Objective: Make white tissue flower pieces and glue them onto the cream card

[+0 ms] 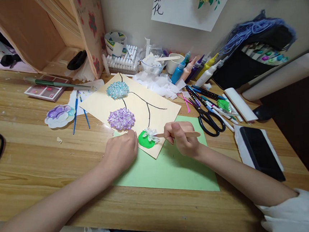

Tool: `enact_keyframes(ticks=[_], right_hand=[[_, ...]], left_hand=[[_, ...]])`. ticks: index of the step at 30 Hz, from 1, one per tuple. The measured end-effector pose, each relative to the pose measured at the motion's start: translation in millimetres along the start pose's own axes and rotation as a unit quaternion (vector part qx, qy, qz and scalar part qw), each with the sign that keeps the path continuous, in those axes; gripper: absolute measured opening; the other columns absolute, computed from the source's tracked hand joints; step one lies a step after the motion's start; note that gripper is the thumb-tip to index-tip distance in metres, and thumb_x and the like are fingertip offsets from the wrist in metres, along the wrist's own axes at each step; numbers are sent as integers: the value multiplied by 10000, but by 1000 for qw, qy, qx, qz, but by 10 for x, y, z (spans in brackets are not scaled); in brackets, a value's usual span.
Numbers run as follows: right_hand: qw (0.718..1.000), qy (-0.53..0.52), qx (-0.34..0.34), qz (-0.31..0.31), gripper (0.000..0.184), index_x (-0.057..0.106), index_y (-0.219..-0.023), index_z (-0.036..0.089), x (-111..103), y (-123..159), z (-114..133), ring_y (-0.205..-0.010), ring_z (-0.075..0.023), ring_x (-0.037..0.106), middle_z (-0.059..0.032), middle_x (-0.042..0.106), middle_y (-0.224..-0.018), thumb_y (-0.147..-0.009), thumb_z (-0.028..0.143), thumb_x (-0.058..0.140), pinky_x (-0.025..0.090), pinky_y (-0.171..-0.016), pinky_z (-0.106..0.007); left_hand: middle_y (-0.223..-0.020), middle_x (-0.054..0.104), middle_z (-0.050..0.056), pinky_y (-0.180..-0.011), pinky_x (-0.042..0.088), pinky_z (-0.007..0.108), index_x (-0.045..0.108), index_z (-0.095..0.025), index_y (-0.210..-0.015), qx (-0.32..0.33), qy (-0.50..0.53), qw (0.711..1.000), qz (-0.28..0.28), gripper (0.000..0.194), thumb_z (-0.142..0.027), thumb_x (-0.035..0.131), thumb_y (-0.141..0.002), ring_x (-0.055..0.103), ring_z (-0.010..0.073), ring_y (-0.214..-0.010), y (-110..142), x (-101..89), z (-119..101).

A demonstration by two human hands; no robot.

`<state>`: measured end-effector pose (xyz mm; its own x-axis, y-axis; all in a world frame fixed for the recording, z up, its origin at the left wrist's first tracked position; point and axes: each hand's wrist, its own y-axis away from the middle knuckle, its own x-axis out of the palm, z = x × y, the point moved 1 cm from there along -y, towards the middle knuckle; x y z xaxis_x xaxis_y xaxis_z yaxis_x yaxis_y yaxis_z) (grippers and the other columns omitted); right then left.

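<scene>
A flat wooden craft stick is gripped in my right hand. Its tip touches white petal-like pieces on a round green patch, which looks like clay. This patch lies near the front corner of a cream card. My left hand is closed and rests at the card's edge, left of the patch; whatever its fingers may hold is hidden. Farther up the card are a purple flower cluster and a blue one, with black drawn stems. Under the card lies a green sheet.
Crumpled white tissue lies behind the card, near several paint bottles. Black-handled scissors and a phone are on the right. At left lie a paint palette, two thin brushes and tweezers.
</scene>
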<state>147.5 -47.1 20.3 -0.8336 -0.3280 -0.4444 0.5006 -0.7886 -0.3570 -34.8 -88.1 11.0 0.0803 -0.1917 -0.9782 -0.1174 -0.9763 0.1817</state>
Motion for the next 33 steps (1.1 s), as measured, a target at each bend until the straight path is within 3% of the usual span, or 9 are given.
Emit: enact_keyframes(ticks=[3,8,12,17,26,33], right_hand=[[1000,12,-20,11,541,392,-480,204,-42,-34,47,-436,-100,390,9,415,-464,-968,358,218,311,-488,-266],[992,80,20,-98,385,519,-621,194,-257,-189,14,-552,-121,486,-2,521,-585,-935,365,375,359,-564,-264],[974,204,46,-90,82,544,-885,198,-458,-421,-288,-794,-186,582,-48,637,-873,-863,271,512,404,-691,-289],[951,300,15,-73,91,506,-831,195,-605,-632,-692,-905,-250,586,-106,640,-952,-775,134,544,415,-767,-336],[938,329,15,-105,71,516,-793,179,-454,-833,-911,-779,-226,571,-84,620,-807,-736,158,553,415,-701,-313],[958,223,46,-175,10,517,-750,184,-455,-875,-818,-653,-175,564,-42,613,-743,-752,193,520,400,-619,-279]], left_hand=[[-743,680,117,-535,376,311,541,-155,-820,2,0,1000,-2,352,-279,230,-930,652,275,-663,2,4,6],[-756,683,108,-553,373,307,538,-160,-824,0,11,1000,3,351,-280,227,-934,654,261,-686,0,-2,11],[-791,688,101,-584,377,300,536,-170,-822,-3,35,999,10,368,-289,209,-941,655,239,-730,11,-23,28],[-801,687,103,-583,371,299,526,-176,-825,1,42,999,6,368,-291,197,-945,654,234,-731,19,-43,42],[-798,684,97,-596,366,297,530,-178,-839,-2,54,999,4,370,-280,191,-948,653,229,-750,48,-72,38],[-801,685,94,-597,367,303,533,-178,-847,-3,58,998,3,375,-274,184,-946,652,230,-756,52,-84,36]])
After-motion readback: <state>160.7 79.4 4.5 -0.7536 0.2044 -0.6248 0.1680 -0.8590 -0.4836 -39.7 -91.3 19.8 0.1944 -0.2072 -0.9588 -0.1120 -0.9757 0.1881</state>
